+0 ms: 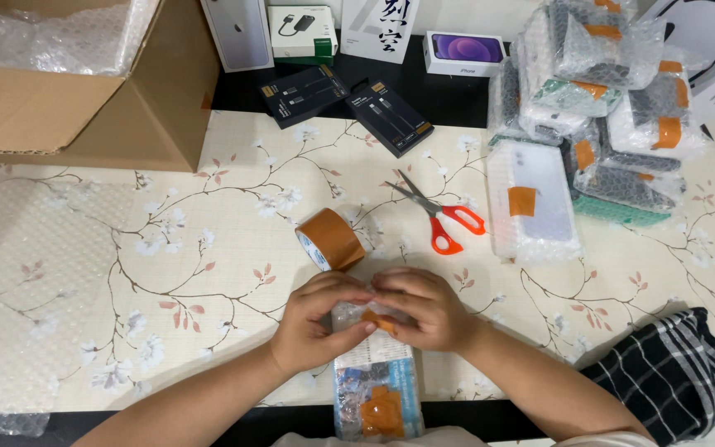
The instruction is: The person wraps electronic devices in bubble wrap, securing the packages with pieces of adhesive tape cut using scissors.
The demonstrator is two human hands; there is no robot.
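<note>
Left hand (312, 323) and right hand (424, 310) press brown tape onto a bubble-wrapped parcel (374, 381) on the bench (167, 273). Tape roll (330, 239) and scissors (440, 217) lie just beyond; wrapped parcels (597, 108) are stacked far right.

Brown tape roll (330, 238), orange-handled scissors (438, 217), cream tablecloth (167, 248) with brown branches and white blossoms, black-and-white checked cloth (674, 372), orange tape patches on clear bubble-wrapped parcels (597, 108), purple phone box (463, 50), tan cardboard box (93, 108).

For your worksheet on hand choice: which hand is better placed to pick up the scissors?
Right hand: the scissors lie up and to its side, while the left hand sits below the tape roll.
</note>
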